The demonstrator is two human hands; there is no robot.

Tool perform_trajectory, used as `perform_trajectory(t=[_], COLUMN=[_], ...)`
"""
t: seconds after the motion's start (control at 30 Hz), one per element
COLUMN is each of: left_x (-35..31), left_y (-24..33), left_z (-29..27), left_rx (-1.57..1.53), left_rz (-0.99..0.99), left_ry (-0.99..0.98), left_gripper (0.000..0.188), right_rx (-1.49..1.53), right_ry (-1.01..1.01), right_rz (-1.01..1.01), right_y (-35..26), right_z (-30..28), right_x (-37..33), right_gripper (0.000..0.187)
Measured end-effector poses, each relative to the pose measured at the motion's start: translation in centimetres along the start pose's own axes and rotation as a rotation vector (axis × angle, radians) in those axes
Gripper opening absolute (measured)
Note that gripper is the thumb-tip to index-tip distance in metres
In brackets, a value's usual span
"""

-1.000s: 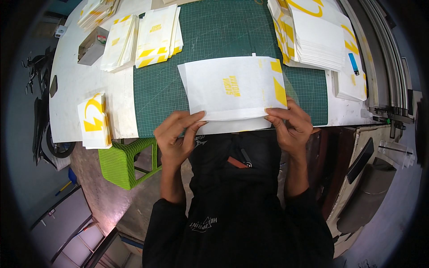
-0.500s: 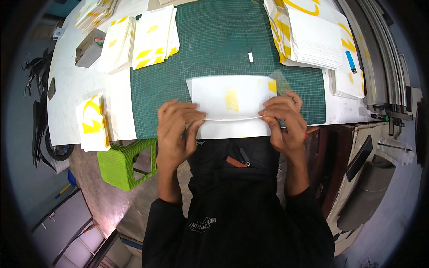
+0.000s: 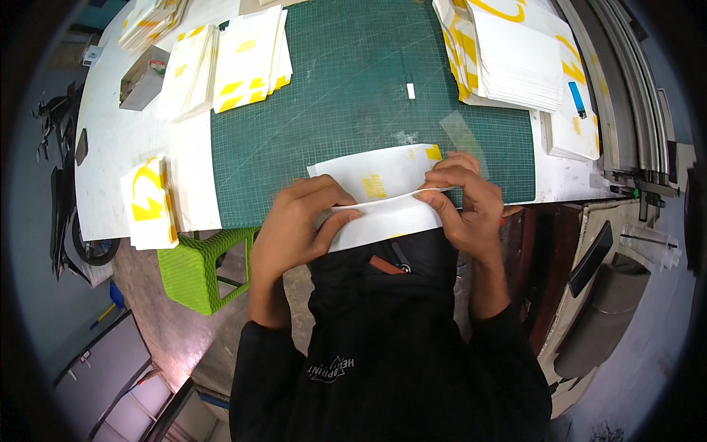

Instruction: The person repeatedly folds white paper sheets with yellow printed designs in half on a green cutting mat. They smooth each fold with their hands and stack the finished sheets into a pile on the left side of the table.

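A white paper sheet point(image 3: 387, 219) with yellow print is pinched along a raised crease that runs across it. Its far part bends up over the green cutting mat point(image 3: 331, 81), and its near part hangs past the table's front edge. My left hand point(image 3: 294, 221) grips the crease at its left end between thumb and fingers. At the right end, my right hand point(image 3: 471, 202) pinches the same crease. A clear plastic piece point(image 3: 461, 134) lies on the mat just beyond my right hand, partly covered by it.
Stacks of yellow-printed white paper stand at the back left point(image 3: 250, 59), back right point(image 3: 515, 66) and front left point(image 3: 149, 202). A grey box point(image 3: 143, 79) sits at left. A blue lighter point(image 3: 577, 100) rests on the right stack. A green stool point(image 3: 195, 272) is below.
The paper has come nearer to me and tilted, its right side higher. My left hand has shifted inward and closed more tightly on the crease; the fold now stands up more.
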State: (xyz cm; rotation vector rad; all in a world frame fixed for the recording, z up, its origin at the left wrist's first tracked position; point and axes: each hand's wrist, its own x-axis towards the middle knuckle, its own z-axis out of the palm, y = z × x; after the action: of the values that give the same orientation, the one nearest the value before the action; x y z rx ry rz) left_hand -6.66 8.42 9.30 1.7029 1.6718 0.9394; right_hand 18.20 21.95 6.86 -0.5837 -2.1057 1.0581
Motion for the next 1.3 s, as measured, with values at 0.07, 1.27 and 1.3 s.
perform_trajectory(t=[0.07,1.27,1.3], left_x=[0.4,3.9,3.1], left_y=[0.4,-4.1,-4.3], left_z=[0.3,-1.9,-2.2], left_rx=[-0.035,-0.361,-0.452], left_rz=[-0.021,-0.324,-0.328], left_ry=[-0.024,0.495,0.454], left_gripper=[0.011,0.044,0.045], right_rx=[0.135,0.741,0.772], right_ry=[0.122,-0.491,-0.402], right_rz=[-0.011,0.607,0.594], right_y=[0.2,0.8,1.1], right_z=[0.7,-1.2,-1.3], right_x=[-0.1,-1.2,-1.3], right_gripper=[0.038,0.043,0.043])
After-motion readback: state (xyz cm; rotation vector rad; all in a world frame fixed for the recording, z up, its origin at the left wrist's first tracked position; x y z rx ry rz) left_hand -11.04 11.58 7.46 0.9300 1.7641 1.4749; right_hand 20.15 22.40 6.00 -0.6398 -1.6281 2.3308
